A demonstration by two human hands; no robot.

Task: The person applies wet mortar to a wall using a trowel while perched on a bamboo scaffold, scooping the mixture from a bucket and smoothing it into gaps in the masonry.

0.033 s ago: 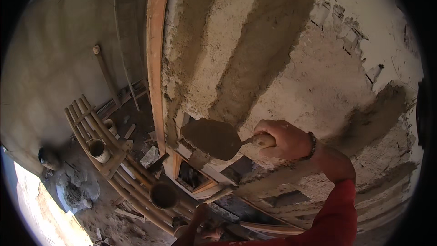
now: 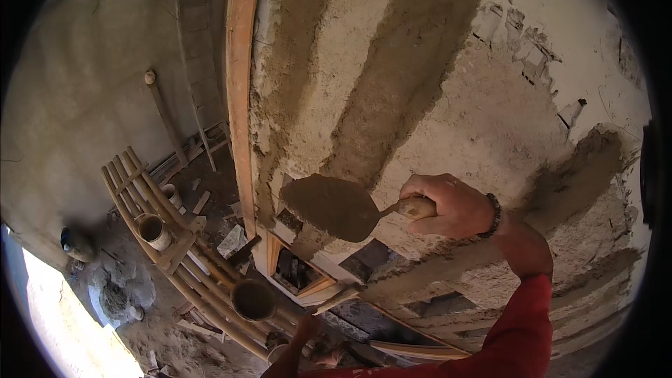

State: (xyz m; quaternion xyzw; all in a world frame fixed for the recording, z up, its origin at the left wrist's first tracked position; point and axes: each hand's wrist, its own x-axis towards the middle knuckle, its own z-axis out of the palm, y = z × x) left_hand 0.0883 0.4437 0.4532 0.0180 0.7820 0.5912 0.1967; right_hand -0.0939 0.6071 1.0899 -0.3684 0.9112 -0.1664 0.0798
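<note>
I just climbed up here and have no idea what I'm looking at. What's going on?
A person is plastering a rough wall. The right hand grips the handle of a trowel loaded with wet mortar, held against the wall just below a dark, fresh streak of plaster. The left hand is low at the picture's bottom edge; what it holds I cannot tell. Below lie a bamboo ladder and some buckets.

The right hand (image 2: 451, 204) grips the wooden handle of a trowel (image 2: 336, 206) loaded with wet mortar, held against the rough wall (image 2: 448, 98) beside a dark plaster streak (image 2: 399, 77). The left hand (image 2: 311, 339) hangs low near a bucket (image 2: 253, 299).
</note>
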